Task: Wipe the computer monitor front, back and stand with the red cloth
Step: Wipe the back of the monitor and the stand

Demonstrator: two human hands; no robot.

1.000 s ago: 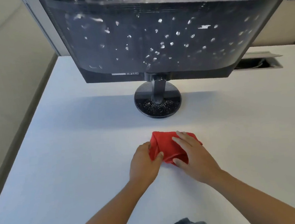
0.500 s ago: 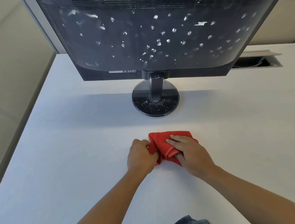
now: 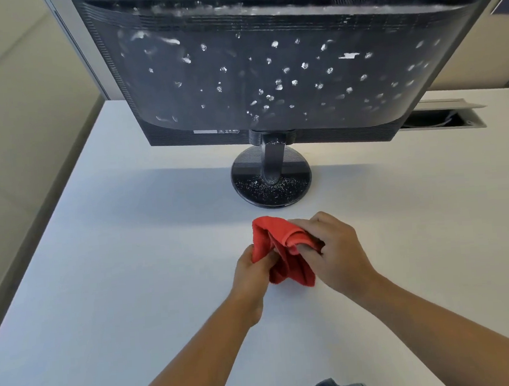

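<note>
1. Two hands hold the red cloth (image 3: 285, 251) together over the middle of the tabletop (image 3: 133, 293). It is just in front of the round foot of the stand (image 3: 272, 188) and well apart from the left and right edges.
2. The left hand (image 3: 253, 272) has its fingers curled and pinches the left border of the cloth. The right hand (image 3: 334, 253) has its fingers bent round a folded ridge on the upper right side. Neither hand is spread flat.
3. The cloth looks soft, light and limp, because it hangs in loose pleats. I judge it is best gathered into a flat pad in one palm; otherwise loose corners may drag.
4. The monitor (image 3: 268, 70) turns its back to the person and carries many white specks (image 3: 275, 43). The foot has fine specks too.
5. I judge the monitor stiff but top-heavy on its narrow neck, with a smooth shell. It seems wise to steady it at the side frame with the free hand and to press gently, most of all on the front, which is not visible here.
</note>
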